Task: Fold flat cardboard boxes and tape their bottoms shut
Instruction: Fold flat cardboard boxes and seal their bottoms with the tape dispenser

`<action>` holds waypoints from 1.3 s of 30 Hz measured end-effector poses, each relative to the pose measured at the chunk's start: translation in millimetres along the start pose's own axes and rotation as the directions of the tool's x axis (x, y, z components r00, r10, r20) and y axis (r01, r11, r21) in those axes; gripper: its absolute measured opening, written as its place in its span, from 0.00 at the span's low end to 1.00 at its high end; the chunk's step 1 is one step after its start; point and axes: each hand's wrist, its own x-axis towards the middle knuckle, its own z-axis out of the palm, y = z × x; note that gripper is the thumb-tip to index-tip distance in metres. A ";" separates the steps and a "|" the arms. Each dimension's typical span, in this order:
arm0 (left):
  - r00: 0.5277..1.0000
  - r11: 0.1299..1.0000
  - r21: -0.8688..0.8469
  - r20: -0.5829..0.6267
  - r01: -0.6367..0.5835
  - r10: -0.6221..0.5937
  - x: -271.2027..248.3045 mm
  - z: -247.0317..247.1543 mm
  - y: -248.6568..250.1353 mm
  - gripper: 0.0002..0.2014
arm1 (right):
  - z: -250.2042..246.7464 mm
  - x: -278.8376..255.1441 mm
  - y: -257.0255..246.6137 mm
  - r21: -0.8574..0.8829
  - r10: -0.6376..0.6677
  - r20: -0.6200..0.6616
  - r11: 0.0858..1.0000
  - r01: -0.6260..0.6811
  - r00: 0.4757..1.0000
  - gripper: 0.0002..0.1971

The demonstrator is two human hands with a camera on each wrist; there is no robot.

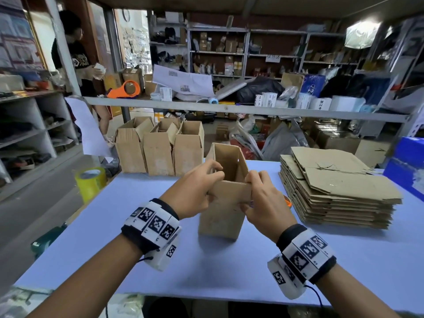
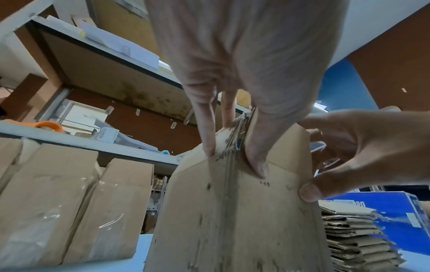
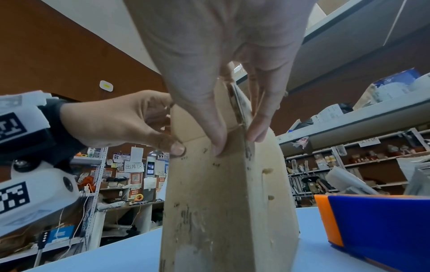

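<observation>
Hands fold down the flaps of a standing box at a packing table.

Both the left hand and the right hand pinch the near flap of the box, thumbs outside, fingers curled over the edge; the box stands upright mid-table, open end up, apart from the near edge. Folding appears to be the step in hand, with no tape on this end yet. Next, the remaining flaps likely need closing before taping. Flat boxes are stacked toward the right edge, folded boxes stand along the far edge, and a yellow tape roll sits at the left edge.
</observation>
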 end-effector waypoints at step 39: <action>0.922 0.872 0.330 0.011 0.362 -0.387 166.4 77.3 -144.2 0.39 | 66.4 235.8 63.8 0.222 0.094 0.256 0.963 -0.153 0.962 0.55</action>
